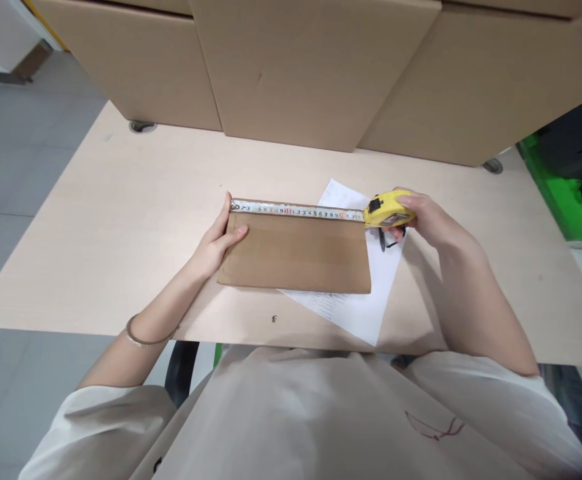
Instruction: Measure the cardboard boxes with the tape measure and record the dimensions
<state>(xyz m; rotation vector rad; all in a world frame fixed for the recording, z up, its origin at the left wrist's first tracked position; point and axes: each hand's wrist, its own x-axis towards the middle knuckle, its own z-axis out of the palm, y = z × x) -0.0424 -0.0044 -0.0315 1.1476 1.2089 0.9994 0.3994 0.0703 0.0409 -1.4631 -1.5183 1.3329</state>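
Over the surface (121,213), the left hand (215,243) grips a box (301,257), the right hand (431,220) a tape measure (391,207) whose blade (301,211) could slip if tilted.

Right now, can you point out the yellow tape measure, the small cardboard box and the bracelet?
Yellow tape measure (389,209), head view: on its yellow case.
Small cardboard box (298,257), head view: middle of its broad visible face.
Bracelet (143,344), head view: on the band's lower curve.
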